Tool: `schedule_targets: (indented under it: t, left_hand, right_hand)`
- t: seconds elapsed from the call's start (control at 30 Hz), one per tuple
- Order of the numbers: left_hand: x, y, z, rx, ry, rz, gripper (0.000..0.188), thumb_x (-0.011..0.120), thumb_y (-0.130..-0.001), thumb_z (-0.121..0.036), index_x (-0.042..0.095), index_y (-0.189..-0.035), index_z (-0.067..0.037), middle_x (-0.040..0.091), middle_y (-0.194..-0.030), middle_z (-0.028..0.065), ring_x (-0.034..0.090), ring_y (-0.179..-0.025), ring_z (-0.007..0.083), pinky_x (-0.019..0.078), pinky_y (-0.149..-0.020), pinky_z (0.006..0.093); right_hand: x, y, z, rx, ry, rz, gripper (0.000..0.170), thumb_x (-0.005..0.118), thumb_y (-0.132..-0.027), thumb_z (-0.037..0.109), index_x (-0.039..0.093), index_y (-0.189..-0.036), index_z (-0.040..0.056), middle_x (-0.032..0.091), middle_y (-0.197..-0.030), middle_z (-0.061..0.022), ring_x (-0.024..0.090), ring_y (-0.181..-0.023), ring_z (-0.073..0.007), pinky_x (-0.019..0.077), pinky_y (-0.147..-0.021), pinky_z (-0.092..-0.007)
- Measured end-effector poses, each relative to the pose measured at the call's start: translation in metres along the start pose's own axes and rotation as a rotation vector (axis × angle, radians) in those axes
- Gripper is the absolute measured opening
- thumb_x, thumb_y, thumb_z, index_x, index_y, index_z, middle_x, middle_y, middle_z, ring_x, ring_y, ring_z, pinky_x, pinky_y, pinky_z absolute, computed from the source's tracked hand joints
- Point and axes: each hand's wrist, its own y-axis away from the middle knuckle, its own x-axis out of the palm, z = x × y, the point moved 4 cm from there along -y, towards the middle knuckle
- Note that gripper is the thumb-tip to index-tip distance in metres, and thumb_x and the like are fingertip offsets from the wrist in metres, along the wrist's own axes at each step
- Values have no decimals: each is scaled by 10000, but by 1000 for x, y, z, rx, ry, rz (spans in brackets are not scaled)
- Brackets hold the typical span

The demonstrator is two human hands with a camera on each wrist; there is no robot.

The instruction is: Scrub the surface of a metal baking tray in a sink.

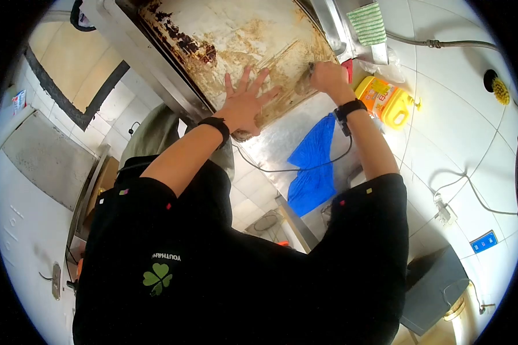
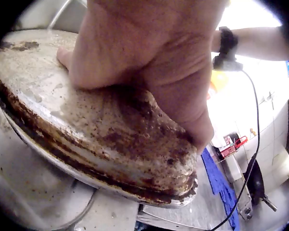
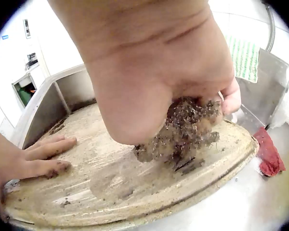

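A large tray (image 1: 253, 34), stained brown with burnt patches, lies with its flat face up over a metal basin. The left hand (image 1: 244, 109) presses on it near the close edge, fingers spread; in the left wrist view that hand (image 2: 149, 62) rests at the rusty, rounded corner of the tray (image 2: 106, 139). Curled round a dirty steel-wool scourer (image 3: 180, 130), the right hand (image 3: 159, 72) holds it against the tray's scratched, wet-looking face. From the head view the right hand (image 1: 330, 79) is at the tray's right part, the scourer mostly hidden beneath it.
Right of the tray are a yellow bottle (image 1: 385, 100), a red cloth (image 3: 269, 151) and a green striped cloth (image 1: 367, 25) over a metal edge. A blue cloth (image 1: 313, 167) lies on the metal counter (image 1: 276, 144). A black cable (image 1: 270, 170) hangs between the wrists.
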Motion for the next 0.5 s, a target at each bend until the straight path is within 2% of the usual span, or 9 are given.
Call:
schedule_targets:
  t: [0.07,0.17,0.4,0.47,0.5]
  left_hand:
    - [-1,0,0,-4,-5,31,1266,887,-458,-413,191,-1515,-370,-58,-1603,97,-71,-1434,467,33,-1003,787]
    - [2,1,2,10,18,11,1272,886,-454,-406,187,-1515,-370,-56,-1603,99,-75,-1434,467,32,-1002,788]
    - [-1,-1,-1,-2,-10,15,1276,890,-463,-415,175,-1518,-366,-72,-1600,102,-77,-1432,467,35,-998,793]
    - [-5,0,-2,-10,-20,53,1281,891,-468,-420,164,-1520,-360,-75,-1599,107,-83,-1432,468,38,-996,795]
    - [-4,0,0,-18,-20,48,1281,891,-468,-420,164,-1520,-360,-75,-1599,107,-83,-1432,468,38,-996,795]
  right_hand:
    - [1,2,2,-4,4,26,266,547,-793,225,724,-911,65,709,-951,-171,695,-891,-331,546,-759,-458]
    - [11,17,11,-136,55,49,262,545,-790,230,718,-892,61,709,-931,-180,696,-873,-332,546,-753,-460]
    - [3,-3,-5,-5,-14,-45,302,530,-803,255,716,-941,61,702,-939,-194,693,-879,-339,546,-773,-444]
    - [1,-3,-2,-57,-20,16,265,537,-786,234,685,-848,23,686,-863,-222,686,-813,-374,547,-699,-493]
    - [-1,7,-1,-110,-20,-43,273,538,-785,242,681,-856,20,686,-859,-220,683,-826,-375,544,-704,-497]
